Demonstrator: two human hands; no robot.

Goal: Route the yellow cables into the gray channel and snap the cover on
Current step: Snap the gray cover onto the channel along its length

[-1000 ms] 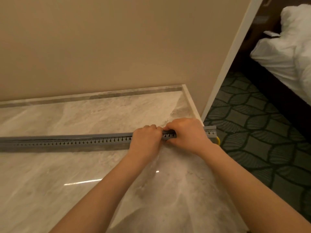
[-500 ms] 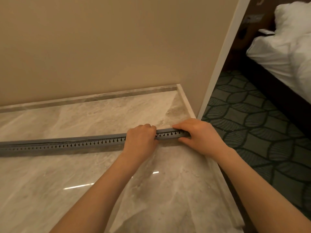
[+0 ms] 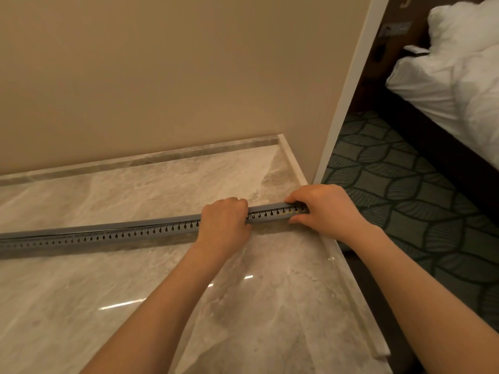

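Long gray slotted plastic channel [image 3: 121, 234] lay across marble floor [image 3: 135, 292], yellow cables [image 3: 297, 211] glimpsed through right-end slots. My left hand [image 3: 224, 221] clamped over it, right hand [image 3: 328, 209] pinching end. Seemed light, springy; grip top edge.

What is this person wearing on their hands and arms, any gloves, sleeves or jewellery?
Nothing that shows. The left hand and right hand are bare, with no gloves or rings visible. The left forearm and right forearm are uncovered down to the picture's edge: no sleeve, watch or bracelet in view.
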